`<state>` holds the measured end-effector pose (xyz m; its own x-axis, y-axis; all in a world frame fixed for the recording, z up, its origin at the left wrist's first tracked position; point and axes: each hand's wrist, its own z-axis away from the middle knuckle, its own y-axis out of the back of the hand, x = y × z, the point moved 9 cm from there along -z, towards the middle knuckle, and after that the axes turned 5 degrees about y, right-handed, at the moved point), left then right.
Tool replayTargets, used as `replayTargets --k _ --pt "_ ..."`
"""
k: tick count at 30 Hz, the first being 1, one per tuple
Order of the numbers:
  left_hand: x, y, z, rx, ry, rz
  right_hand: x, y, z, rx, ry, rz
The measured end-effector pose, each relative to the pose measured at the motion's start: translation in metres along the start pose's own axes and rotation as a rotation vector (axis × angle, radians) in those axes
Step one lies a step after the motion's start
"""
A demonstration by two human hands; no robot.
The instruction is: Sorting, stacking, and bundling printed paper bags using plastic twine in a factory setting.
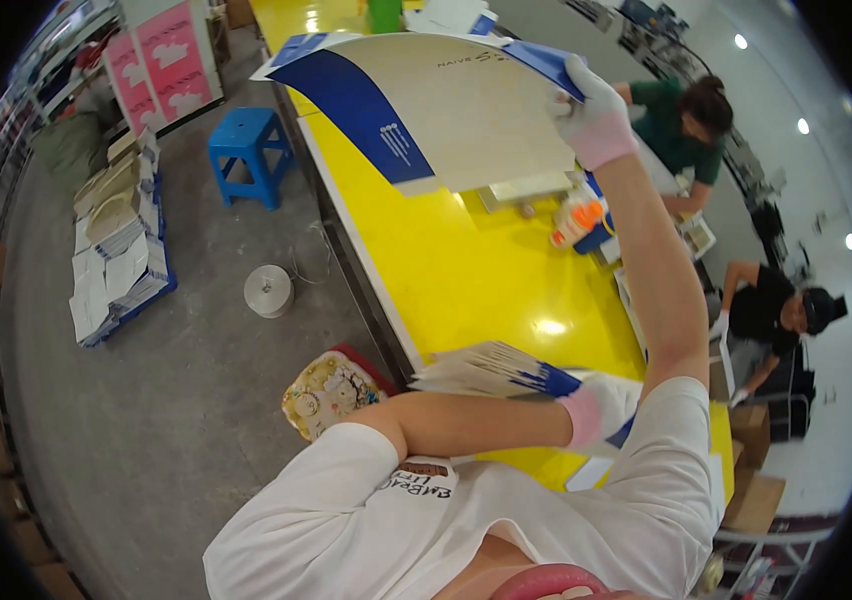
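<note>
My right hand (594,115), in a white glove with a pink cuff, is raised over the far part of the yellow table. Its fingers grip the right edge of a large cream and blue printed sheet (486,110), which bows outward to the left. Close to my body, my left hand (608,402), gloved the same way, holds the right end of a fanned stack of printed sheets (496,368). Its fingertips are partly hidden. A white bottle with an orange cap (576,222) lies on the table below the raised sheet.
The yellow table (506,285) runs away from me. A blue stool (248,150), a spool of cord (269,290) and a patterned cushioned seat (331,392) stand left of it. Stacked sheets (111,270) lie on the floor further left. Two people (681,130) work at the right.
</note>
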<state>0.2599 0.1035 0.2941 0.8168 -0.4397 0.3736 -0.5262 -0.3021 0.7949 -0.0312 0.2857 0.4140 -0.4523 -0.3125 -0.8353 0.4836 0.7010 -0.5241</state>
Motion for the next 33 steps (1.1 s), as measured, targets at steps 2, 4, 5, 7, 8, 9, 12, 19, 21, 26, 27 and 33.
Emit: replayTargets --k 2,4,5,7,8,9,12,19,21,26,27,33 --pt "-0.002 -0.015 -0.005 -0.057 -0.038 0.032 0.012 -0.037 -0.040 -0.099 0.008 0.008" --pt "-0.010 0.007 0.014 0.636 -0.151 0.069 0.019 -0.070 -0.070 -0.180 0.114 0.055" --pt "-0.009 0.005 0.014 0.644 -0.147 0.055 0.023 -0.080 -0.090 -0.283 0.139 0.054" --pt "-0.008 0.001 0.012 0.613 -0.129 0.043 0.032 -0.093 -0.128 -0.311 0.175 0.102" --pt "-0.009 -0.003 0.010 0.590 -0.122 0.046 0.036 -0.092 -0.142 -0.307 0.213 0.151" --pt "-0.013 -0.005 0.009 0.567 -0.104 0.037 0.048 -0.107 -0.142 -0.317 0.209 0.121" --pt "-0.011 -0.013 0.000 0.479 -0.114 0.054 0.082 -0.071 -0.197 -0.315 0.120 0.220" --pt "-0.021 -0.028 -0.013 0.230 -0.027 0.169 0.202 0.036 -0.194 -0.118 -0.321 0.402" --pt "-0.016 -0.035 -0.013 0.153 -0.035 0.232 0.192 0.089 -0.176 -0.133 -0.118 0.809" --pt "-0.017 -0.022 -0.011 -0.139 -0.001 0.262 0.082 0.047 0.040 -0.360 -0.095 1.336" --pt "-0.023 0.007 -0.014 -0.264 -0.021 0.160 0.058 0.037 0.083 -0.341 -0.242 1.430" --pt "-0.037 0.014 -0.023 -0.163 -0.087 0.029 -0.024 0.097 0.288 -0.471 -0.100 1.547"
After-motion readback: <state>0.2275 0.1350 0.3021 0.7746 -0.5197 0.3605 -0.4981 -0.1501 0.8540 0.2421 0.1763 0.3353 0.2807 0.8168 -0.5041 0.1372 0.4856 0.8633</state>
